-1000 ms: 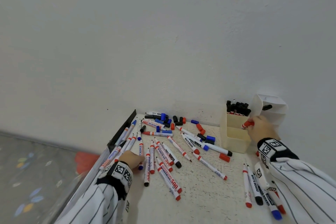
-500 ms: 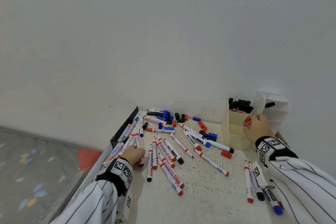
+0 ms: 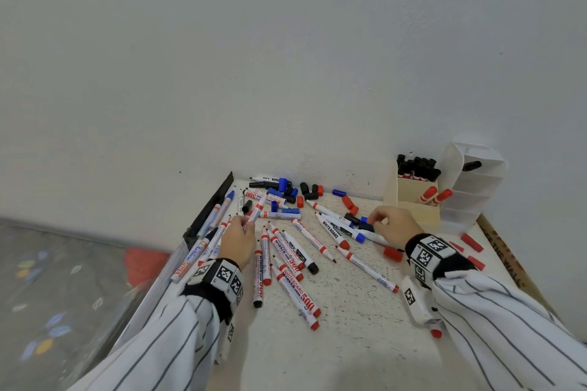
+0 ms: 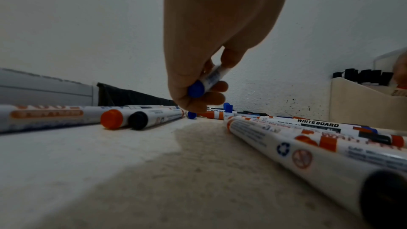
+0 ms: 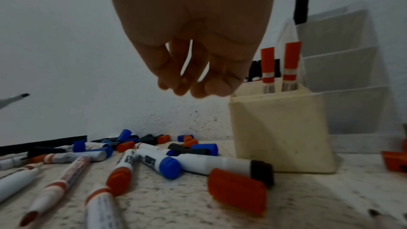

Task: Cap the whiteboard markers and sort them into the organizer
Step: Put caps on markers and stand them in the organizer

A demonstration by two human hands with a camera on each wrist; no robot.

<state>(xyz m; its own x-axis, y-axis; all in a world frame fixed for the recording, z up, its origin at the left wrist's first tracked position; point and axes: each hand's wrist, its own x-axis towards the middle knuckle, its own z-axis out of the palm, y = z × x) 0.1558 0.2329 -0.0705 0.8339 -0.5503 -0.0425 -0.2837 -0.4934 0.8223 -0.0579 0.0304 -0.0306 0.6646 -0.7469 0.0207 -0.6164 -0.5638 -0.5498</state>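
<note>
Left wrist | left fingers [image 4: 216,86] pinch white blue-ended marker [image 4: 207,83] | right fingers [image 5: 211,88] loosely curled, empty

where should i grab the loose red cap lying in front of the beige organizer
Pinch the red cap across its two long sides, coming straight down from above. It lies flat on the table, clear of the beige organizer, though a black-ended marker sits close behind.

We saw glossy white plastic markers [image 3: 297,290] on a rough, speckled matt surface [image 3: 349,327], a smooth cream plastic organizer [image 5: 282,138], and a matt, grainy painted wall [image 3: 286,57].
</note>
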